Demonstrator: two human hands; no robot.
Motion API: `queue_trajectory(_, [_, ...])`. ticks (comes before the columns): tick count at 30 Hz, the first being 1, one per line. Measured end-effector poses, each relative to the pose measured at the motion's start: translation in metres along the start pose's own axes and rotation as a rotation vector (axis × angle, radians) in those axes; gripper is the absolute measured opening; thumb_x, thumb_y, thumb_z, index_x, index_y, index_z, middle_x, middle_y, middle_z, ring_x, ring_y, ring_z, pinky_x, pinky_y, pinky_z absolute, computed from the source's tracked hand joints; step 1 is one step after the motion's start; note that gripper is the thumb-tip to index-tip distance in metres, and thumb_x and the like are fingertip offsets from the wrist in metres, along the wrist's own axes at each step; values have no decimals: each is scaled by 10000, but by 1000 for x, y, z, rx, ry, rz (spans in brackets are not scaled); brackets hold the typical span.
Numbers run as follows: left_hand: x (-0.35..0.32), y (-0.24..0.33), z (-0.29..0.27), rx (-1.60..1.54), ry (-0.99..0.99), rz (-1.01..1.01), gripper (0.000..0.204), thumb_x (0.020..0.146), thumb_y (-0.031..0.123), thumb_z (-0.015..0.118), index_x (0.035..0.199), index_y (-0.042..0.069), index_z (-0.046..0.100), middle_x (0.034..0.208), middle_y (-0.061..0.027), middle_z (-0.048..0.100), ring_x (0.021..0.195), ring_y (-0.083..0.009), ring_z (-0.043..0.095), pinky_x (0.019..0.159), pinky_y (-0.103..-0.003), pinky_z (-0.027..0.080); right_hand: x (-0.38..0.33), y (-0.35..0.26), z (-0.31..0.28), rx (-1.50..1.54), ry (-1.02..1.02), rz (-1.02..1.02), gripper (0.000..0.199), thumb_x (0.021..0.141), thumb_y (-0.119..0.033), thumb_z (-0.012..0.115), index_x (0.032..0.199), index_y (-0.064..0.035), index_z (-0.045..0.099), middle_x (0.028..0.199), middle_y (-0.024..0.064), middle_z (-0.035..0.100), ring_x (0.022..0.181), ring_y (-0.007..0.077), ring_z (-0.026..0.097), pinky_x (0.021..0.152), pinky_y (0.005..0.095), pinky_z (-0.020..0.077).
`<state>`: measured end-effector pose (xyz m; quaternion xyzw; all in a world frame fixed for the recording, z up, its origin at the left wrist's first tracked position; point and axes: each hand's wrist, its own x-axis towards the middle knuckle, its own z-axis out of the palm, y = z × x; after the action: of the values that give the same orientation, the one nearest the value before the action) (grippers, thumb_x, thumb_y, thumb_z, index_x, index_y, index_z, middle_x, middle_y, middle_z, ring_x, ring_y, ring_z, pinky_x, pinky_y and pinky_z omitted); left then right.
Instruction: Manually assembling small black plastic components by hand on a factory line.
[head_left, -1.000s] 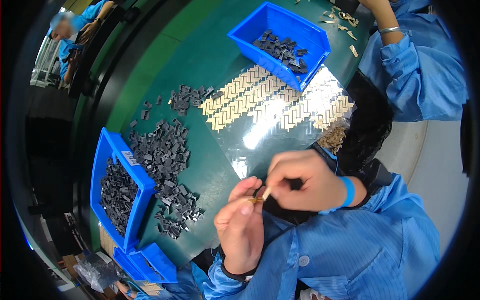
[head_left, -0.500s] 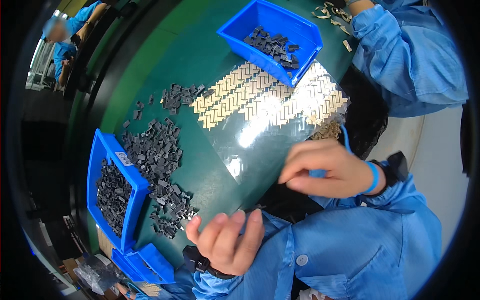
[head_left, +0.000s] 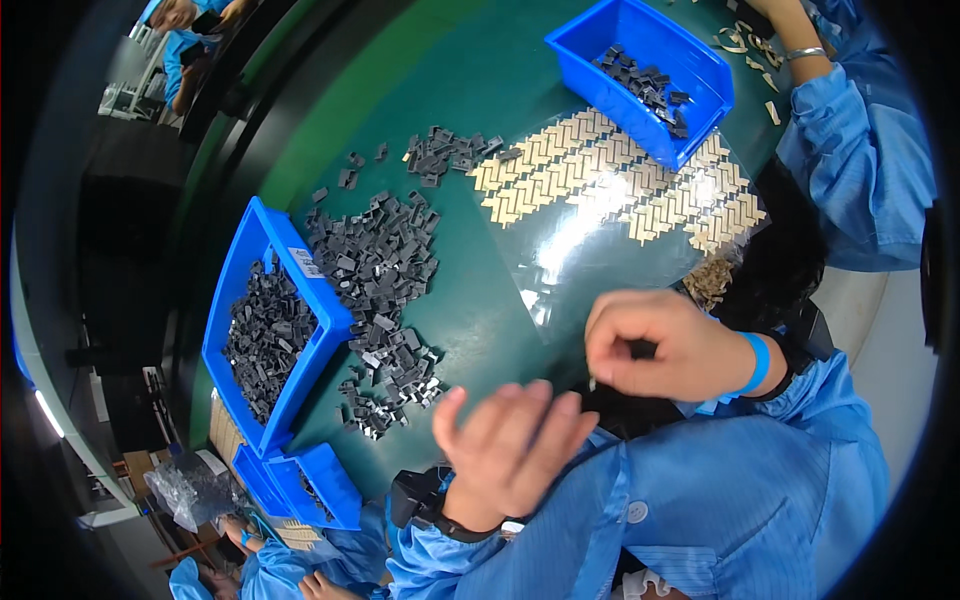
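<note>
Nearby, two hands beside three blue bins of dark parts.

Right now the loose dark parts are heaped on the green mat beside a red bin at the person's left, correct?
Not quite: the bin is blue, not red. The head view shows the loose dark parts heaped on the green mat right beside it, at the person's left.

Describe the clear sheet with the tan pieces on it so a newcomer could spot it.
Start at the green table. Beyond the right hand lies a clear sheet carrying tan pieces in zigzag rows. Unlike the loose dark parts left of it, these pieces are orderly and light.
</note>
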<state>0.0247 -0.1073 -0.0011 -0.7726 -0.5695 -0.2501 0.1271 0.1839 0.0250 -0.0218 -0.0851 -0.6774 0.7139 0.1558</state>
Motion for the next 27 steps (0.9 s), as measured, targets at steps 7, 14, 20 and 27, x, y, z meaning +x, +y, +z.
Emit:
queue_trajectory(7, [-26, -53, -4, 134, -61, -592, 279, 630, 49, 752, 891, 13, 659, 828, -94, 556, 781, -245, 525, 689, -338, 419, 1, 7, 0, 46, -14, 1, 82, 805, -82, 619, 793, -13, 577, 753, 47, 543, 607, 108, 484, 548, 258, 404])
queue_trajectory(14, [-24, -62, 13, 193, -109, -610, 228, 671, 32, 716, 890, 6, 659, 818, -95, 553, 784, -243, 512, 723, -346, 392, -1, 9, 3, 73, -17, -5, 82, 804, -80, 621, 791, -12, 577, 755, 47, 542, 613, 108, 484, 554, 257, 403])
queue_trajectory(20, [-17, -56, 0, 21, 91, -583, 179, 727, -22, 660, 906, -16, 648, 944, -113, 606, 847, -223, 568, 764, -305, 442, 0, 8, 8, 92, -14, 1, 82, 804, -78, 622, 790, -12, 577, 756, 47, 542, 619, 108, 483, 559, 257, 402])
queue_trajectory(27, [0, -7, -7, -2100, 240, -1029, 262, 880, 112, 535, 1086, -48, 557, 1126, -231, 555, 987, -312, 580, 878, -407, 458, 17, 3, 28, 93, 12, 32, 82, 803, -76, 624, 788, -11, 577, 758, 47, 541, 626, 108, 483, 565, 257, 401])
